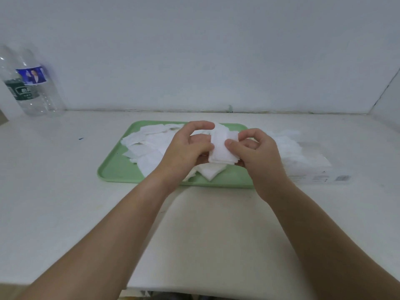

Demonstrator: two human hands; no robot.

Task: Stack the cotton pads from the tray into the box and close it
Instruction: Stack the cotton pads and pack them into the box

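Against the pale wall (194,50), a white table (54,180) bears the tray (116,169)

You had a white worktop (65,180) in front of you. A green tray (112,172) lay at its middle, a white box (313,169) just beside the tray's right end, and two clear plastic bottles (32,87) stood at the far left.

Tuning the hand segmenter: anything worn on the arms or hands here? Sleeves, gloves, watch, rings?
Nothing worn. The left forearm and right forearm are bare to the frame edge, no sleeves. The left hand and right hand have no gloves; no watch, band or ring shows on the wrists or visible fingers.
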